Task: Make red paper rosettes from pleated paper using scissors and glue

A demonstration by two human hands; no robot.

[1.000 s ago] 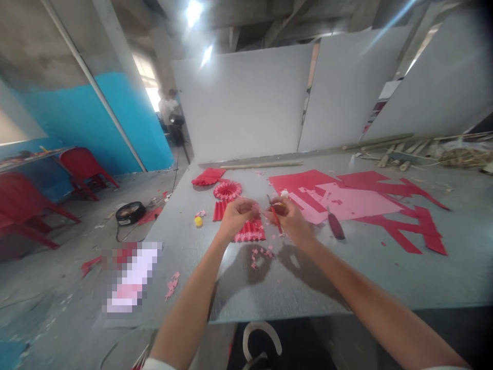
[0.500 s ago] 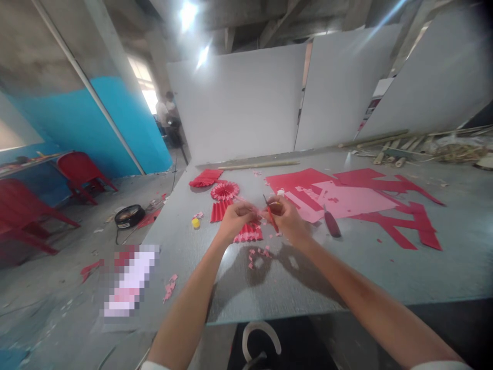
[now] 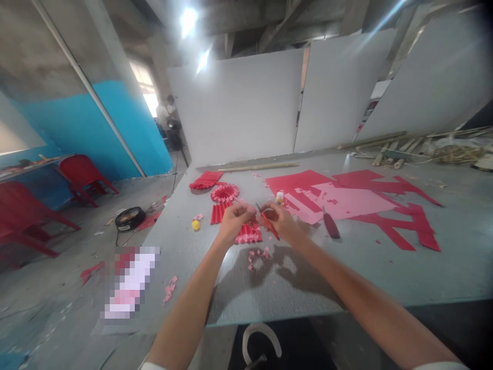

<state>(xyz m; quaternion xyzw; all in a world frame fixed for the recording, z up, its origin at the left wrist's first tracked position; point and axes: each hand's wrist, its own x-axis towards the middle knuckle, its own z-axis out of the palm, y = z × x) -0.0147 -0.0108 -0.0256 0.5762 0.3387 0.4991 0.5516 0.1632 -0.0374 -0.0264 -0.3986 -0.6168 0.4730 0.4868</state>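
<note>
My left hand [image 3: 235,220] is closed in a pinch above the table, with a small piece of pink paper [image 3: 252,209] at its fingertips. Facing it, my right hand [image 3: 282,220] is closed round a slim red-handled cutting tool [image 3: 271,227] whose dark blade points up and left toward the pink piece. The fingers partly cover the tool. Beneath and beside my left hand lie pleated red paper pieces with pink edging [image 3: 248,235] and a red pleated strip [image 3: 218,211]. A round red paper rosette [image 3: 225,192] sits just beyond. Pink scraps [image 3: 259,254] are scattered below my hands.
Right of my hands lie red sheets [image 3: 288,180], a pink sheet [image 3: 350,201] and a dark red-handled tool [image 3: 331,225]. A glue stick [image 3: 279,197] stands near my right hand; a yellow cap [image 3: 196,225] lies left. Bamboo pieces [image 3: 400,149] are at the back right.
The red-handled tool and my right hand have shifted slightly left, and the blade now tilts further left. The glue stick shows more clearly beyond my right hand. My left hand keeps its pinch.
</note>
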